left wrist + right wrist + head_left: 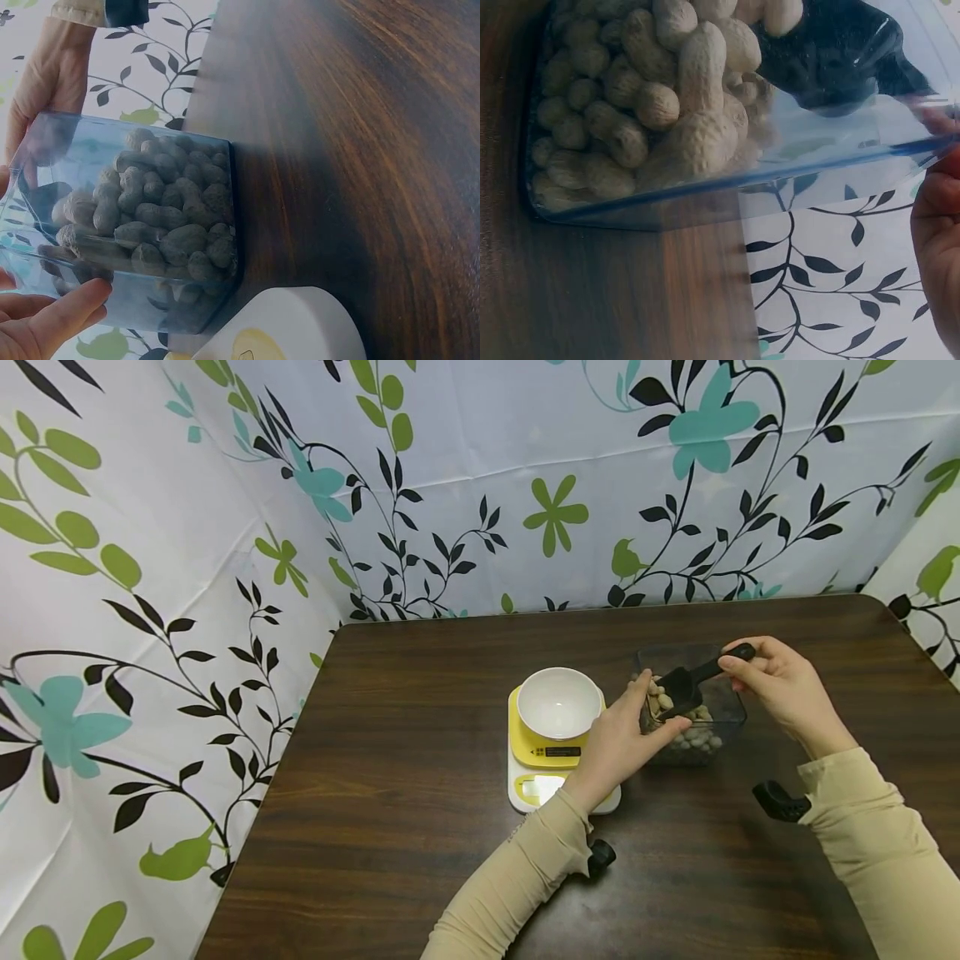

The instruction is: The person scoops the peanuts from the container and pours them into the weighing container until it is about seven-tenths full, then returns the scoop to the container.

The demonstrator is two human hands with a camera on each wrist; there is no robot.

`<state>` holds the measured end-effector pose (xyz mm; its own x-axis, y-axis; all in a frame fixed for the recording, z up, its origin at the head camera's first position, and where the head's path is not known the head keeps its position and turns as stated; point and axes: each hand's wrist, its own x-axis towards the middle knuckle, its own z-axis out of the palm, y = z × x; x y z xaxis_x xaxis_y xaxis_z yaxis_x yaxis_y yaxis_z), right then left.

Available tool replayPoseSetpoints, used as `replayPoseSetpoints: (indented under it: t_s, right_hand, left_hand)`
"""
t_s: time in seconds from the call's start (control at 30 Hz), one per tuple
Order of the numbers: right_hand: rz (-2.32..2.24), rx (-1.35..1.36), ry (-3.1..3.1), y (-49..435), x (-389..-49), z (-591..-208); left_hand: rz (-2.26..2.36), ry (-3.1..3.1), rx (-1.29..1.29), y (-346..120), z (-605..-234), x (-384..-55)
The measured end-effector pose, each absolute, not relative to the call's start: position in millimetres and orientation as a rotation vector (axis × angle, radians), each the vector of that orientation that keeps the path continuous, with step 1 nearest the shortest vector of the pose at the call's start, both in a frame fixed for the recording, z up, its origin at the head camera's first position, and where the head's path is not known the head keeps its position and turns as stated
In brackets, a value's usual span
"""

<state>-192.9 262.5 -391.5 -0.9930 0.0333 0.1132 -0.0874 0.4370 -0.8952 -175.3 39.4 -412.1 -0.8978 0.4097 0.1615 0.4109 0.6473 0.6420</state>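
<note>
A clear plastic container (733, 708) of unshelled peanuts (161, 206) stands on the table. My left hand (618, 735) grips its left side, with the thumb at the front and fingers spread along the wall. In my right hand (783, 689) the handle of a black scoop (681, 690) is pinched between thumb and fingers. The scoop's head tilts down inside the container, over the peanuts on the left. Through the clear wall in the right wrist view, the dark scoop (832, 56) shows beside the peanuts (697, 97).
Left of the container, a white bowl (560, 703) sits on a yellow and white kitchen scale (525, 747). My left forearm passes over the scale's front right part. The brown wooden table (397, 793) ends at a patterned curtain (480, 468) behind.
</note>
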Motion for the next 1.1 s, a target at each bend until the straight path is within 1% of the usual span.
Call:
replayPoseSetpoints:
  t_s: [0.17, 0.4, 0.5, 0.63, 0.73, 1.1]
  right_hand:
    - [1.655, 0.124, -2.509, 265.1, -182.8, -395.5]
    - [2.091, 0.188, -2.112, 264.9, -173.8, -404.3]
    - [2.174, 0.173, -1.965, 260.7, -173.0, -406.3]
    - [2.187, 0.095, -1.883, 255.2, -173.2, -408.1]
    - [2.218, 0.087, -1.842, 254.2, -173.1, -409.5]
    - [2.375, 0.209, -1.665, 255.2, -169.0, -411.7]
  left_hand:
    - [-1.121, -2.844, -0.701, 39.1, -412.4, -175.6]
    - [-1.148, -2.837, -0.683, 39.5, -412.5, -176.2]
    - [-1.146, -2.837, -0.682, 39.6, -412.0, -176.2]
    - [-1.141, -2.836, -0.684, 39.7, -411.7, -176.0]
    - [-1.144, -2.837, -0.679, 40.0, -411.7, -176.2]
    - [-1.125, -2.836, -0.671, 40.0, -412.6, -176.4]
